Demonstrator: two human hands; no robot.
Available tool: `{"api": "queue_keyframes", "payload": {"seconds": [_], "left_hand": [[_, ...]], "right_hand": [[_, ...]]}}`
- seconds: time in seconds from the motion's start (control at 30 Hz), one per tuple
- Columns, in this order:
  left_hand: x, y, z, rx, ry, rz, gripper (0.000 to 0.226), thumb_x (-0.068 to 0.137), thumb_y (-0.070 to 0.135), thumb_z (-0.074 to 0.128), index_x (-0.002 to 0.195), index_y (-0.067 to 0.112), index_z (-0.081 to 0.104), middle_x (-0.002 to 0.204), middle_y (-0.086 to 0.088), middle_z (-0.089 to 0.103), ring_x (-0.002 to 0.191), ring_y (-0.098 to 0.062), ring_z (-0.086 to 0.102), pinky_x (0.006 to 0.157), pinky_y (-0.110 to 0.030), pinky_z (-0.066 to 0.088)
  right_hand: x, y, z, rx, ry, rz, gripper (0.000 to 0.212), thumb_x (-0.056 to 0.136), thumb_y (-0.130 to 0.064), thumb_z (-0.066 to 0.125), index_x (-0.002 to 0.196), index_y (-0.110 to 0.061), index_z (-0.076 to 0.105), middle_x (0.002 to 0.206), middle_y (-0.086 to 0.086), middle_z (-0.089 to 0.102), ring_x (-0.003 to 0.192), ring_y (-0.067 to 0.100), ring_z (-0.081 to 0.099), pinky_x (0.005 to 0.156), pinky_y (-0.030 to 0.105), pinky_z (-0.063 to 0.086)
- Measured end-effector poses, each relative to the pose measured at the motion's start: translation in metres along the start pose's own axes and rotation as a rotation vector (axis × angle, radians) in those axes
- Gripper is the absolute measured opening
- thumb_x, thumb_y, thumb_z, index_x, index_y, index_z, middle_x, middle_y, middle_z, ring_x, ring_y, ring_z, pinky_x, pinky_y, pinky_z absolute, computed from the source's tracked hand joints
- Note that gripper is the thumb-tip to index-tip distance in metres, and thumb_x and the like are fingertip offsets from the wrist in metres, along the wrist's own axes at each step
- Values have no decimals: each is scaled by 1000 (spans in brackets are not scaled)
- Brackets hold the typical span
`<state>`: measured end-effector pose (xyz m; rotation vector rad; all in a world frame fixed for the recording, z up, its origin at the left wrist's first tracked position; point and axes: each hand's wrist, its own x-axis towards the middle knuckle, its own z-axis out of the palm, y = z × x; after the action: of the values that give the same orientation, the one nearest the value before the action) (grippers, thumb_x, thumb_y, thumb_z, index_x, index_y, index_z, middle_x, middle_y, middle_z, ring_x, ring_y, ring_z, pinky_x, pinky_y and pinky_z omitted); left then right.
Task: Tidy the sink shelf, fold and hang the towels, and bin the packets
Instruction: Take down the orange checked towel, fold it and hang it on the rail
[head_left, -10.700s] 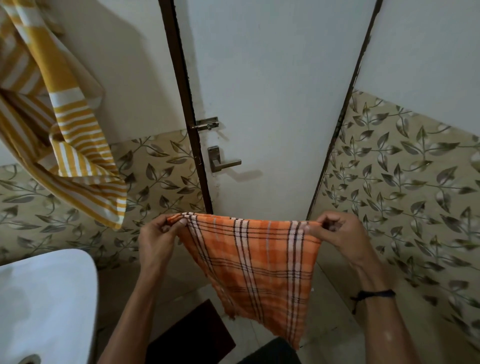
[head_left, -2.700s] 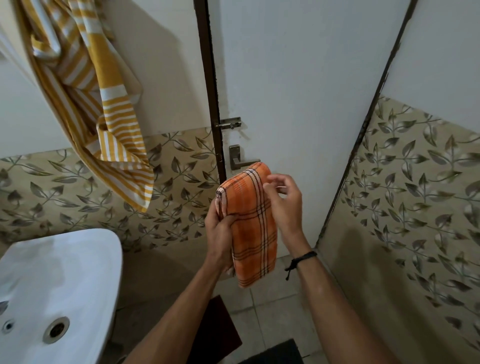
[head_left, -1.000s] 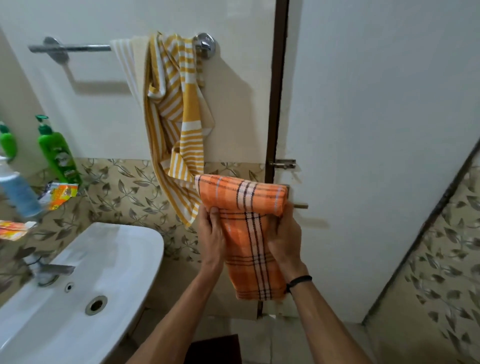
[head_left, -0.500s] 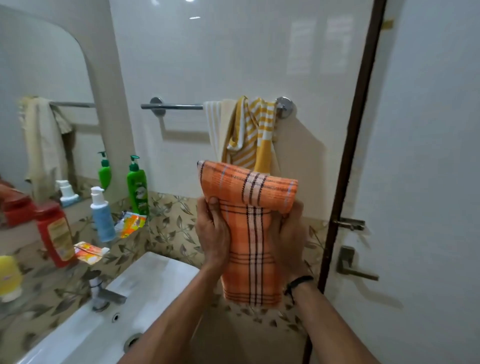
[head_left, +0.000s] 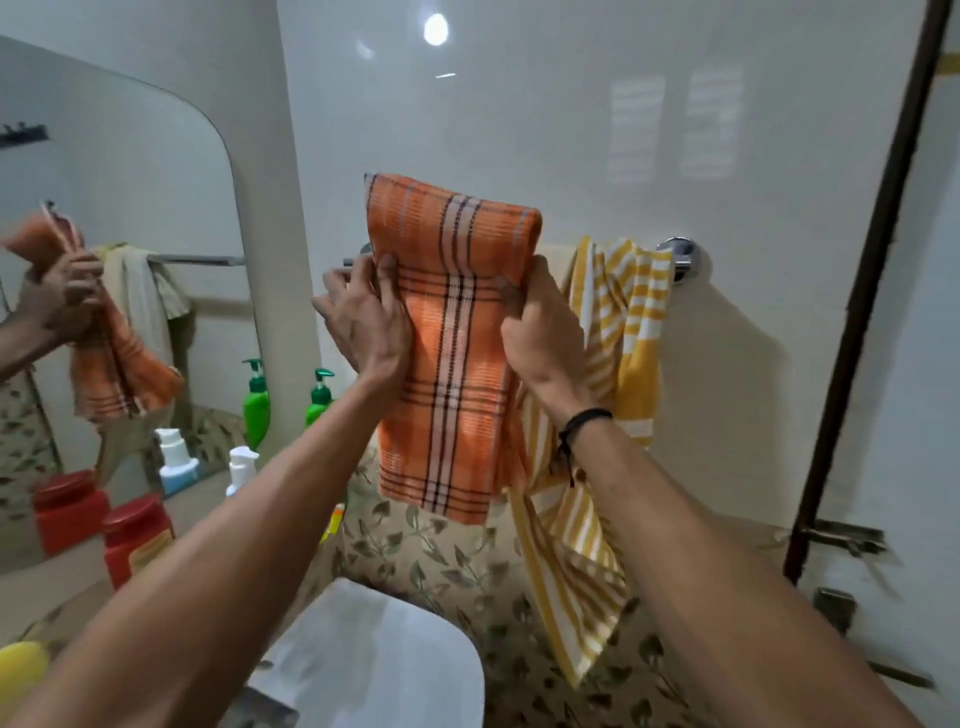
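I hold a folded orange plaid towel (head_left: 451, 332) up in front of the wall, its folded top above the chrome towel rail (head_left: 678, 258). My left hand (head_left: 366, 317) grips its left edge and my right hand (head_left: 537, 325) grips its right edge. A yellow striped towel (head_left: 618, 364) hangs bunched on the rail's right end, partly behind my right hand. Most of the rail is hidden behind the orange towel and my hands.
The sink shelf at lower left carries a green pump bottle (head_left: 318, 397), a white pump bottle (head_left: 240, 465), a red jar (head_left: 136, 538) and a yellow object (head_left: 21, 667). A mirror (head_left: 104, 260) is on the left, the white basin (head_left: 374, 665) below, a door frame (head_left: 857, 312) on the right.
Both hands have lifted the folded orange towel higher and closer to the rail. The view has tilted up, so the towel now covers the rail's middle.
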<state>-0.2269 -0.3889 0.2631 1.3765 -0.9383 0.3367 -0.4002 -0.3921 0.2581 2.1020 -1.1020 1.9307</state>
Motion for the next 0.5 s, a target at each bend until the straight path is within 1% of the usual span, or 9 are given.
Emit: {"api": "queue_keyframes", "payload": {"seconds": [0.07, 0.13, 0.2, 0.23, 0.33, 0.4, 0.5], "left_hand": [[33, -2, 2, -58, -20, -13, 42, 105, 51, 38, 116, 18, 62, 115, -14, 51, 106, -30, 52, 90, -34, 42], [60, -3, 5, -60, -43, -46, 44, 105, 55, 36, 119, 20, 60, 116, -13, 50, 98, -28, 57, 88, -39, 49], [83, -3, 8, -55, -59, -72, 45, 104, 56, 35, 122, 22, 59, 119, -12, 51, 100, -31, 61, 90, -42, 49], [94, -3, 10, -58, -58, -82, 45, 104, 57, 35, 123, 23, 59, 121, -12, 51, 102, -33, 62, 92, -42, 49], [120, -3, 16, -85, -52, -112, 45, 104, 55, 38, 126, 23, 60, 125, -12, 53, 109, -34, 61, 95, -43, 47], [137, -4, 25, -96, -52, -126, 44, 104, 54, 40, 124, 23, 63, 125, -12, 57, 112, -34, 61, 96, -44, 47], [153, -7, 43, -109, -85, -157, 41, 103, 51, 45, 119, 20, 67, 124, -12, 67, 115, -36, 62, 92, -41, 47]], "right_hand": [[27, -9, 15, -10, -84, 10, 23, 103, -29, 47, 119, -14, 52, 106, 9, 71, 89, 38, 67, 59, 34, 35], [54, -16, 26, -52, -147, 32, 24, 99, -22, 48, 122, -15, 50, 108, 12, 71, 92, 41, 66, 64, 36, 40], [80, -21, 42, -59, -184, 37, 28, 96, -16, 47, 124, -16, 50, 109, 13, 71, 94, 42, 66, 71, 40, 47], [92, -24, 49, -49, -199, 43, 29, 96, -15, 47, 125, -16, 50, 109, 13, 71, 95, 41, 66, 73, 40, 49], [124, -28, 70, -32, -226, 62, 31, 95, -12, 49, 125, -16, 53, 112, 12, 71, 97, 39, 66, 74, 34, 43], [139, -28, 81, -55, -221, 70, 31, 94, -11, 49, 123, -16, 55, 112, 10, 70, 98, 36, 66, 75, 33, 41], [152, -24, 92, -147, -215, 78, 29, 91, -9, 46, 119, -13, 56, 113, 12, 68, 100, 38, 65, 75, 35, 42]]}}
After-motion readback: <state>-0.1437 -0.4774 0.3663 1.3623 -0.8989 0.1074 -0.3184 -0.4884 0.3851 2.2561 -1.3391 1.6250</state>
